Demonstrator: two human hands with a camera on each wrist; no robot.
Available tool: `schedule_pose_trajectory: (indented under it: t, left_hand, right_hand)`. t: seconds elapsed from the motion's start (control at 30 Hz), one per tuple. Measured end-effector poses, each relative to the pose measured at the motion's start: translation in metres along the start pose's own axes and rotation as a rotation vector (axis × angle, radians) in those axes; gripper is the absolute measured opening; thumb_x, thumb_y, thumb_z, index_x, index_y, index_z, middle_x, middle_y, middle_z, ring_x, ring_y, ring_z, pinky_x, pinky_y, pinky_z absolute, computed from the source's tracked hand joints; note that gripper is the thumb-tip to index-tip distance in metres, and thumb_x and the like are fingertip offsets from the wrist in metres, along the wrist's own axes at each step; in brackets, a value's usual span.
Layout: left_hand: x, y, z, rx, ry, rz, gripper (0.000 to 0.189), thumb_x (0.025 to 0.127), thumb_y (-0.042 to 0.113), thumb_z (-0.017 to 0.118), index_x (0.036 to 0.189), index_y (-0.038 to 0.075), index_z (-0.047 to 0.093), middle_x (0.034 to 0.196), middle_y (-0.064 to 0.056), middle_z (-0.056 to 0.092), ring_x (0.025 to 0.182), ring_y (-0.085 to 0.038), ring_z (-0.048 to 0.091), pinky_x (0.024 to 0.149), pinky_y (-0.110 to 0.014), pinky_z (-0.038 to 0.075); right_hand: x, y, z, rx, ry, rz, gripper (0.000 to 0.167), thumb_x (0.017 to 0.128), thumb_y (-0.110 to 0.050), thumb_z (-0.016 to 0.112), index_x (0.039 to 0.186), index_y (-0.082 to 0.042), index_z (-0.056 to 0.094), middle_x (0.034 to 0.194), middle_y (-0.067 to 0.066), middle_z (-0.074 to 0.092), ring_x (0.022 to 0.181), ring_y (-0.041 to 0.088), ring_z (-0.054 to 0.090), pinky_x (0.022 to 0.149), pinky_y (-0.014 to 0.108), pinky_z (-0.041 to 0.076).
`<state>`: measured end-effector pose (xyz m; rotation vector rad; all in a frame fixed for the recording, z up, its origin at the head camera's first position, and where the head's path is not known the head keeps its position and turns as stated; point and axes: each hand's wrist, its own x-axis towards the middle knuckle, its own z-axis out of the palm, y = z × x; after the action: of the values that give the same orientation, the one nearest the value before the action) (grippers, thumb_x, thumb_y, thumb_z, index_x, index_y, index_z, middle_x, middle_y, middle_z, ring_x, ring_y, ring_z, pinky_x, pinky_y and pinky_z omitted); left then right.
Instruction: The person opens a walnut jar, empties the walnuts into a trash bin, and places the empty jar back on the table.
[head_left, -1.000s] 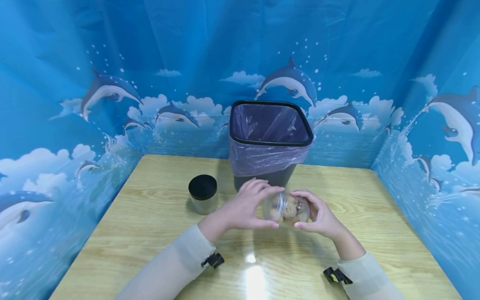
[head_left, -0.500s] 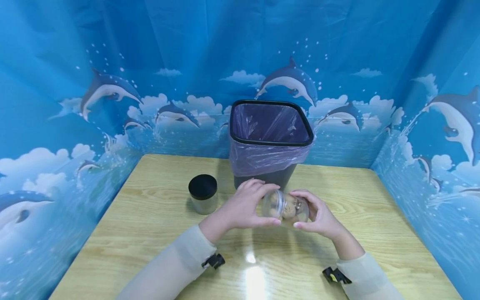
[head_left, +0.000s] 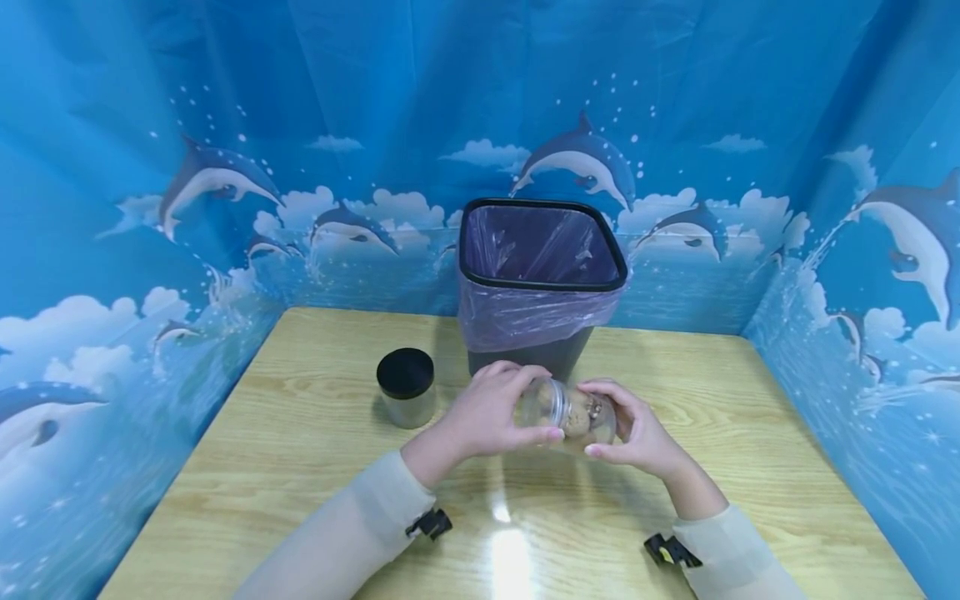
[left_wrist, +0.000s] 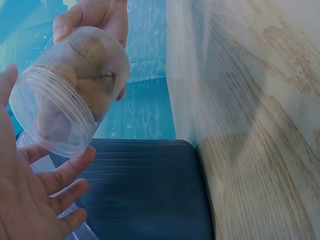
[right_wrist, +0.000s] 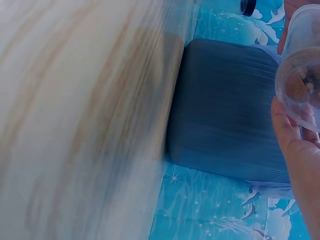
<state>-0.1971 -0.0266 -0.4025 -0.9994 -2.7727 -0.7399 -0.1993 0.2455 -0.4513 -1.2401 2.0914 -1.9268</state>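
Observation:
A clear plastic jar with brown lumps inside, which look like cookies, is held tilted on its side above the table. My right hand grips its base end, thumb below and fingers over the top. At the other end, my left hand has thumb and fingers around the ribbed lid. In the left wrist view its index fingertip touches the lid's rim, while the other fingers are spread below. The right wrist view catches the jar's round base at its edge, with the right thumb against it.
Behind the hands stands a dark trash bin with a purple liner and a black rim. A second jar with a black lid is upright left of it. Dolphin-printed blue curtains enclose the wooden table.
The jar has shifted slightly left. My left fingers have drawn back a little over the lid end and its thumb sits slightly higher. My right hand keeps its hold.

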Motion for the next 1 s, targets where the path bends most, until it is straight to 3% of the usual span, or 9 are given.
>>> schedule_pose_trajectory:
  t: [0.43, 0.63, 0.8, 1.0]
  left_hand:
    - [0.000, 0.000, 0.002, -0.006, -0.028, -0.036, 0.082, 0.085, 0.075, 0.057, 0.146, 0.021, 0.048, 0.113, 0.004, 0.067, 0.125, -0.024, 0.050, 0.109, -0.047, 0.035]
    - [-0.001, -0.004, 0.004, -0.002, -0.020, -0.016, 0.087, 0.085, 0.074, 0.057, 0.153, 0.023, 0.039, 0.128, 0.001, 0.063, 0.129, -0.025, 0.048, 0.111, -0.049, 0.034]
    - [-0.003, -0.008, 0.003, -0.034, -0.017, 0.050, 0.097, 0.082, 0.073, 0.064, 0.159, 0.028, 0.026, 0.150, -0.001, 0.046, 0.139, -0.023, 0.037, 0.116, -0.052, 0.026]
    - [-0.003, -0.012, 0.001, -0.026, 0.010, 0.187, 0.106, 0.073, 0.070, 0.076, 0.158, 0.030, 0.028, 0.148, -0.001, 0.044, 0.139, -0.020, 0.035, 0.120, -0.051, 0.019]
  right_hand:
    - [0.000, -0.002, 0.001, 0.008, 0.006, 0.010, 0.076, 0.071, 0.023, 0.072, 0.140, 0.013, 0.041, 0.138, 0.004, 0.051, 0.124, 0.015, 0.053, 0.100, 0.026, 0.048]
    - [0.000, -0.002, 0.001, 0.010, 0.013, 0.012, 0.076, 0.071, 0.022, 0.073, 0.139, 0.014, 0.041, 0.138, 0.004, 0.052, 0.124, 0.014, 0.053, 0.100, 0.025, 0.048]
    - [0.000, -0.002, 0.000, 0.014, 0.014, 0.019, 0.075, 0.072, 0.022, 0.073, 0.140, 0.014, 0.040, 0.138, 0.003, 0.052, 0.124, 0.014, 0.053, 0.100, 0.025, 0.048]
    - [0.000, -0.002, 0.000, 0.009, 0.006, 0.011, 0.076, 0.072, 0.022, 0.072, 0.140, 0.014, 0.039, 0.139, 0.004, 0.052, 0.124, 0.014, 0.053, 0.101, 0.025, 0.047]
